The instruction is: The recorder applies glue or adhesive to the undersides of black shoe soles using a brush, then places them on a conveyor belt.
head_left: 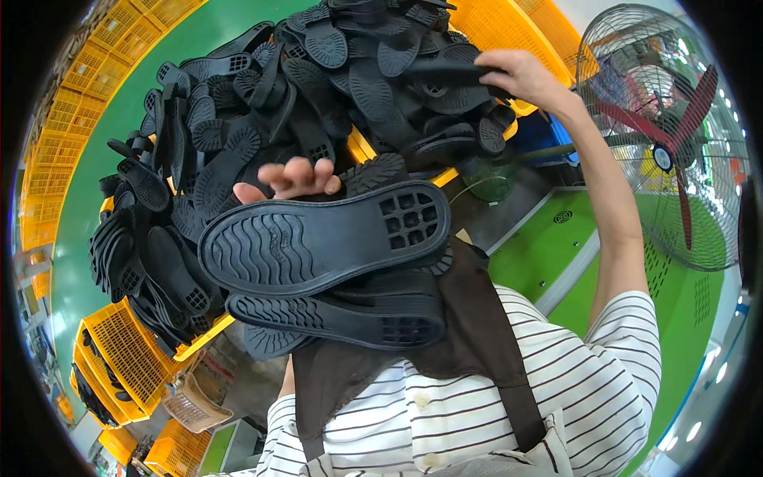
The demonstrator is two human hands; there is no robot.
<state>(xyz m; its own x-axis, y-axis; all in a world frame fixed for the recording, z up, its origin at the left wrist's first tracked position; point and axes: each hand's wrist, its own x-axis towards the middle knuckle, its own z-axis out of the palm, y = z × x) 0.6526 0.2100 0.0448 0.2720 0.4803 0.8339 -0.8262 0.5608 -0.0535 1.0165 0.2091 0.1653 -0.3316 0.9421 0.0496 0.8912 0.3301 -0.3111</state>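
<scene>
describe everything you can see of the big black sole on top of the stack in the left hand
The top sole is black and looks like moulded rubber, tread side facing the camera: wavy ribs across the forefoot, a grid of square pockets in the heel. It lies roughly level, heel to the picture's right, resting on more black soles stacked against the person's chest. The left hand grips its far edge, fingertips curling over the top. It looks whole and clean.

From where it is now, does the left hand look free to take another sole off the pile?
Probably not: the left hand already grips a stack of black soles; the right hand is on the pile.
</scene>
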